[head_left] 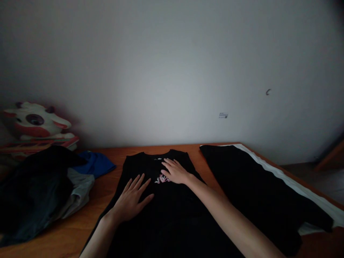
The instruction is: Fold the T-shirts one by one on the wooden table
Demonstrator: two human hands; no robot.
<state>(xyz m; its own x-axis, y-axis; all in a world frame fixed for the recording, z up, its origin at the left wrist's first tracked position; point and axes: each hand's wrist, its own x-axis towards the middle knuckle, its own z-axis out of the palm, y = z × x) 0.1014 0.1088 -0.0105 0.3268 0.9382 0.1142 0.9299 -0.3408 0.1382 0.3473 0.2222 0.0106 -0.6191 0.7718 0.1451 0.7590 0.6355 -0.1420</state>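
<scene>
A black shirt (172, 208) lies spread on the wooden table (99, 193), its neckline toward the wall and a small pink and white print on its chest. My left hand (130, 200) rests on the left side of the shirt, fingers spread and palm down. Over the upper right part of the chest, my right hand (174, 171) lies on the fabric beside the print and partly covers it. Its fingers are stretched out. Neither hand grips anything. The lower part of the shirt runs out of view at the bottom.
On the right lies a folded black garment (249, 182) over a white one (292, 186). At the left are a dark clothes pile (34, 193), a blue cloth (98, 164), a grey cloth (79, 190) and a cow-shaped toy (40, 122). A pale wall (172, 71) stands behind.
</scene>
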